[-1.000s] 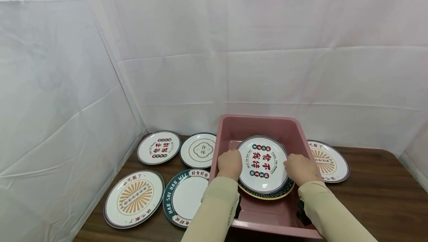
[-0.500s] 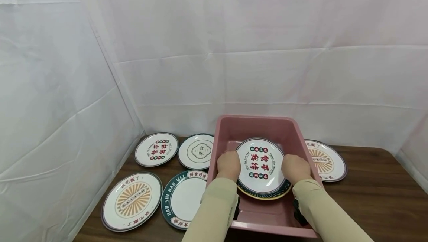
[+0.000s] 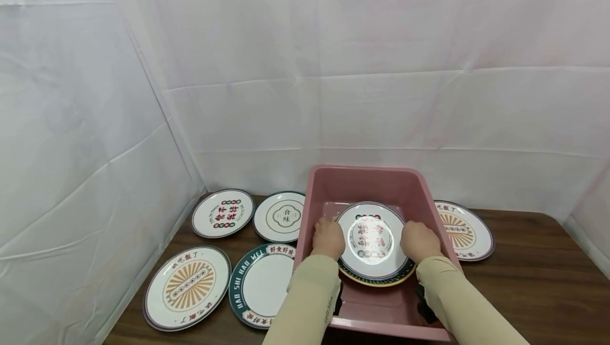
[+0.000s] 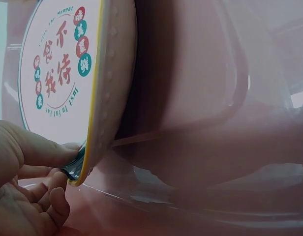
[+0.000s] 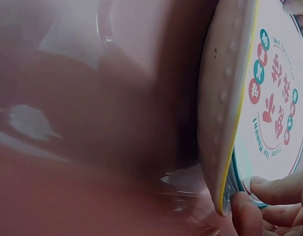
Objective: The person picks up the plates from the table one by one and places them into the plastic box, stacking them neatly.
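Inside the pink plastic bin point(image 3: 376, 310), a white plate point(image 3: 370, 242) with red and green lettering rests on a larger yellow-rimmed dish point(image 4: 114, 69) with a dark green patterned border. At its left edge, my left hand point(image 3: 329, 237) pinches the white plate, thumb on top of the rim and fingers beneath. My right hand point(image 3: 421, 242) pinches the opposite edge in the same way. Both wrist views show the fingertips close against the yellow rim; whether they also bear on that dish, I cannot tell. Glare covers the middle of the white plate in the head view.
Left of the bin on the wooden table point(image 3: 524, 276) lie a red-lettered plate point(image 3: 223, 214), a green-rimmed plate point(image 3: 281, 216), a sunburst plate point(image 3: 188, 288) and a wide green-bordered plate point(image 3: 267, 284). Another sunburst plate point(image 3: 464, 231) lies right of the bin, partly hidden. White cloth point(image 3: 371, 96) hangs behind.
The white plate and both hands have come slightly lower in the bin. A bright glare now shows on the plate's face. Both hands keep their grip.
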A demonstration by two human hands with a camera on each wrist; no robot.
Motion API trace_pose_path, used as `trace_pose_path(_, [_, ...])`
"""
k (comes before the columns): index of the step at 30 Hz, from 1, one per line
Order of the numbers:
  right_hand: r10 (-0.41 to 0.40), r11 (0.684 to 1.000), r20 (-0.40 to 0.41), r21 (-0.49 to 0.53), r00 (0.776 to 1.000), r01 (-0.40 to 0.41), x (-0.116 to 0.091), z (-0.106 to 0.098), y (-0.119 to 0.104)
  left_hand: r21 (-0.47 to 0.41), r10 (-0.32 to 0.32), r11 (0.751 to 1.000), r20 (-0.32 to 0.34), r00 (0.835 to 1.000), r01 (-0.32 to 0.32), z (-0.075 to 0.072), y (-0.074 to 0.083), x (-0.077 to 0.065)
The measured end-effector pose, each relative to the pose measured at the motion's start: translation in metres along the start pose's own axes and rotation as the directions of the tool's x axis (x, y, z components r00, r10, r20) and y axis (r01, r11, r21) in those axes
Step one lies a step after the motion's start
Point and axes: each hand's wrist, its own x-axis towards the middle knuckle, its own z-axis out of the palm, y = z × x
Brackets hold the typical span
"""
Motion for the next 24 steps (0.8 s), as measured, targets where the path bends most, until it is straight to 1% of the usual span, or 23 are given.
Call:
trace_pose_path(7, [-0.011,1.000,0.005,0.022,1.000,0.010,0.0004,-0.0005,-0.0004,0.053,0.013,0.998,0.014,1.000,-0.013,0.0016,-0.0009,0.0005])
trace_pose_path(11, [-0.014,0.999,0.007,0.039,1.000,0.014,-0.0004,-0.0011,-0.0003,0.048,0.019,0.999,0.037,0.999,-0.021,0.0031,-0.0009,0.0008])
trace_pose_path(16, [-0.016,0.999,0.014,0.035,1.000,0.016,-0.0014,0.0007,-0.0002,0.059,0.032,0.998,0.071,0.997,-0.037,0.0044,-0.0004,-0.0004])
trace_pose_path(24, [-0.021,1.000,0.013,0.022,1.000,0.021,-0.0009,0.0012,0.0004,0.075,0.047,0.996,0.068,0.997,-0.052,0.0043,-0.0003,-0.0002])
